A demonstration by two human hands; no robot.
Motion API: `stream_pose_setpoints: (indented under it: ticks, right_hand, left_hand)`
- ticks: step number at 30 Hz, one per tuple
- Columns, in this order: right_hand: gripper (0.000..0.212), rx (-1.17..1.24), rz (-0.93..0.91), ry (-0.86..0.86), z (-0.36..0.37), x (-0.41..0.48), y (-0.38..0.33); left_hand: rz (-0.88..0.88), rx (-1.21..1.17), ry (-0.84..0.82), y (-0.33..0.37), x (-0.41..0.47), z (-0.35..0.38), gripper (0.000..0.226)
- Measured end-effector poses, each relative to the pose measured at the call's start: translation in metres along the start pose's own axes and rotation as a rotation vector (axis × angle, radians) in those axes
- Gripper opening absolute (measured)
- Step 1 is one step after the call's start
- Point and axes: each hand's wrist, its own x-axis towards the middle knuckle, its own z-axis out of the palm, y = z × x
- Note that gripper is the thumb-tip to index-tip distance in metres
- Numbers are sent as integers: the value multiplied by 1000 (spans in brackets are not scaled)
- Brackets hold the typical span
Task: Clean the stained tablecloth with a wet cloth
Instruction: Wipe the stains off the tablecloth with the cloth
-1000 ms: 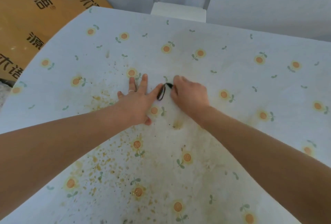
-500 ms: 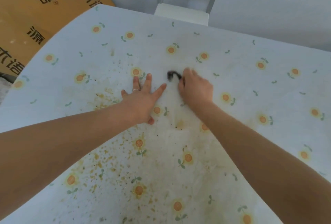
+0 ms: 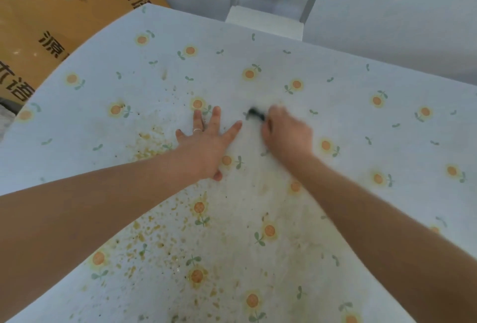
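One tablecloth (image 3: 335, 193), pale blue with a print of small orange flowers and green sprigs, covers the whole table and fills most of the view. Brownish-yellow stains are scattered over it, thickest in two patches: one just left of the left hand and one along the near left part, under the left forearm. Two bare arms reach in from the near edge. The left hand (image 3: 206, 144) lies flat on the cloth, palm down, fingers spread and holding nothing; one thin ring (image 3: 197, 130) sits on a finger. The right hand (image 3: 286, 134), blurred, is curled with its fingers closed on one small dark thing (image 3: 254, 113) that sticks out toward the left hand and rests against the cloth. Whether it is a cloth cannot be told. Beyond the table stand one brown cardboard sheet (image 3: 38, 26) with black characters and one white chair (image 3: 268, 19).
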Motion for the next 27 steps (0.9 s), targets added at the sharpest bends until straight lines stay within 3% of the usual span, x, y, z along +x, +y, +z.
stream_pose_setpoints:
  ticks: [4,6,10,13,15,17,22,24,27]
  right_hand:
    - [16,125,439,153,-9,93,20]
    - [18,140,387,134,-2,87,0]
    - [14,164,63,62,20,-9,-40]
    - [13,210,-144,8,20,-84,-44]
    - [16,184,-256,-2,21,-88,-26]
    - [12,120,-217,10,13,-56,-1]
    - [13,100,263,157,-13,38,71]
    - [12,119,315,172,-11,36,66]
    - [9,151,214,92,3,2,30]
  left_hand:
    - [-13,19,-20,3,-1,-1,131]
    - [-36,20,-28,4,-1,-1,133]
    - [-60,-3,-25,7,1,-3,142]
    - [-84,-10,-41,13,2,-8,144]
    - [-94,-12,-56,16,2,-10,145]
    - [-97,9,-51,15,3,-10,147]
    - [-94,8,-57,13,3,-9,150]
    - [-91,22,-58,14,4,-9,150]
    - [-97,33,-59,15,5,-9,151]
